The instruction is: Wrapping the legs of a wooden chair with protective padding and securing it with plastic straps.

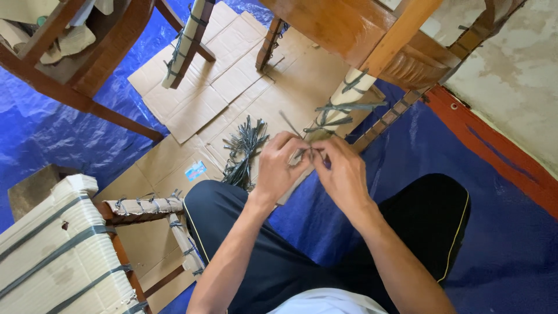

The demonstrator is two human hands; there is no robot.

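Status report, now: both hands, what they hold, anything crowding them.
Left hand and right hand together, pinching a thin grey strap. Wrapped chair leg just beyond fingertips. Pile of grey straps on cardboard, left, clear.

Trousers: you wear black trousers (290, 256) spread from 7 to 4 o'clock.
Piping: a thin yellow line runs down each outer seam.
Top: a white shirt hem (328, 302) shows at 6 o'clock.
Arms: your forearms are bare, no sleeves, watch or rings showing.

Both hands, left (280, 166) and right (343, 171), meet with fingertips pinched together.
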